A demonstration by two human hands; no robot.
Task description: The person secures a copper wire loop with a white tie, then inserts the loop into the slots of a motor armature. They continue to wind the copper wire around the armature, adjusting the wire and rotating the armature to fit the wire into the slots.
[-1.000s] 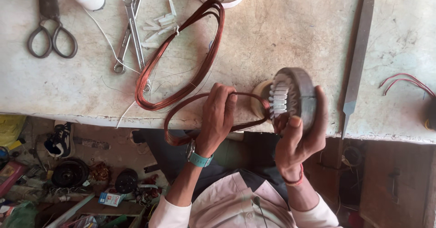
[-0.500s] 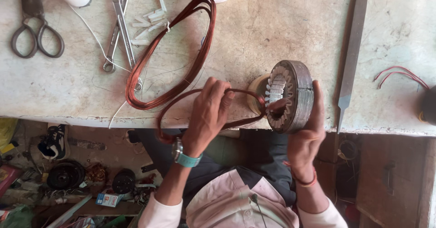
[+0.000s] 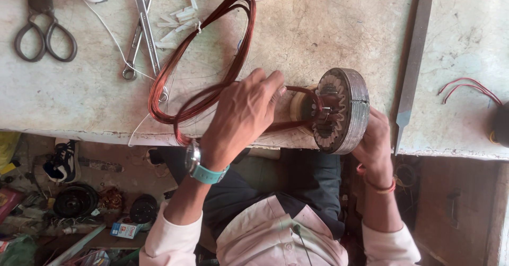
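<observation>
- Your left hand [image 3: 241, 120] pinches a loop of thin copper-coloured wire [image 3: 297, 92] with its fingertips, right at the face of the round grey metal motor core with slots around its hole [image 3: 342, 109].
- Your right hand [image 3: 374, 139] is cupped around the back of that core and holds it up on its edge, at the near edge of the worn pale workbench [image 3: 318, 27].
- The core could roll or tip off the bench, I think, because it stands on its thin rim so close to the edge.
- The thin wire could get scratched or kinked if you pull it hard over the sharp slot edges.
- The wire could tangle too, because the big loose coil of copper-coloured wire [image 3: 201, 59] lies at ten o'clock from your left hand and joins the loop you hold.
- The long flat grey metal file [image 3: 413, 59] lies at one o'clock from the core, just beside it, so your right hand could bump it.
- Count with me: one motor core, one file.
- One pair of dark metal scissors [image 3: 45, 33], far off at ten o'clock.
- Two shiny metal spanners [image 3: 144, 27], lying close together.
- One little heap of small white strips [image 3: 177, 19]; too many and too small to count.
- One bundle of thin red wires [image 3: 466, 88] at three o'clock.
</observation>
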